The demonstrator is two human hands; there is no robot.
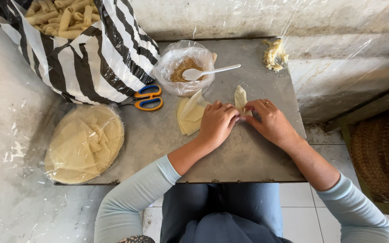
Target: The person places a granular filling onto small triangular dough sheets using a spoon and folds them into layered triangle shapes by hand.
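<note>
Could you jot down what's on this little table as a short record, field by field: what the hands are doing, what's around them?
Left hand: left hand pinching the pastry sheet
Right hand: right hand pinching the same sheet from the other side
Beside the hands: stack of cut wrappers
Filling: clear bag of brown crumbs with a white spoon in it
Tool: scissors, orange and blue handles, lying closed
Stock: bagged round wrappers
Finished: rolls in a striped bag
Scraps: dough trimmings at the far corner
Surface: grey table

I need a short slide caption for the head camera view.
Both hands, left hand and right hand, fold a pastry wrapper on a metal table.
</note>
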